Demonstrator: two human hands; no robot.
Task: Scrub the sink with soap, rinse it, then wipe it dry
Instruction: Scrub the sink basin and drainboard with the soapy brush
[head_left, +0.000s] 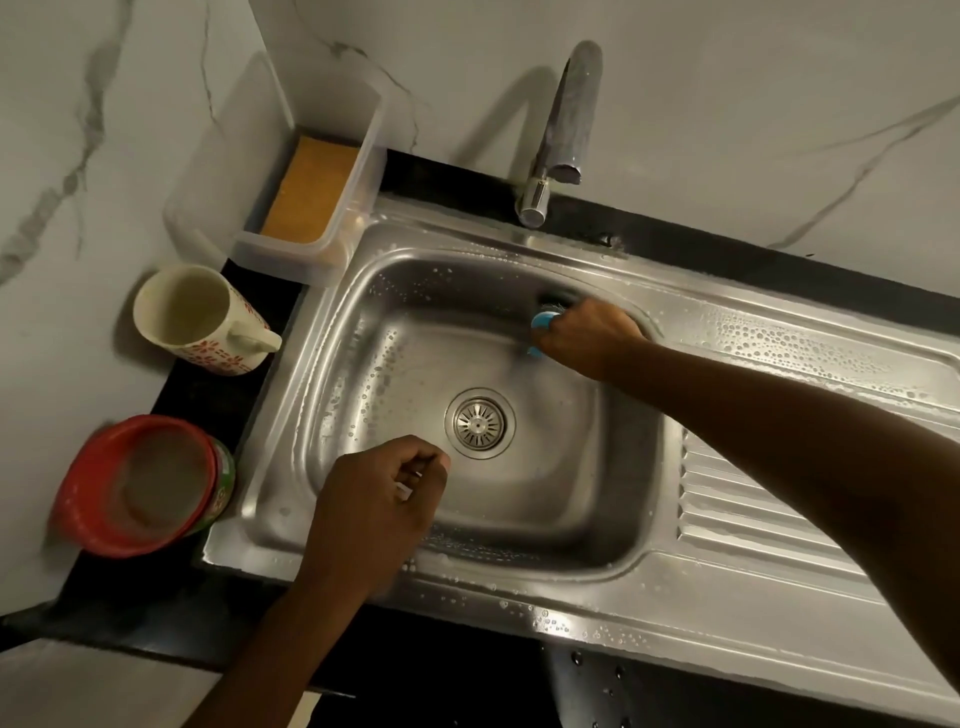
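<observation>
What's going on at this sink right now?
A person is scrubbing the stainless steel sink. The right hand grips a blue-handled scrubber against the basin's far wall, below the faucet. The left hand hovers near the drain, fingers loosely curled, nothing plainly held. Suds dot the rim and drainboard; no water runs, so rinsing and drying remain.

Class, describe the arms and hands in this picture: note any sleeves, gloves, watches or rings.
The left hand and right hand wear no gloves. No sleeve shows on either forearm as far as the frame reaches. No watch, bracelet or ring is visible.
</observation>
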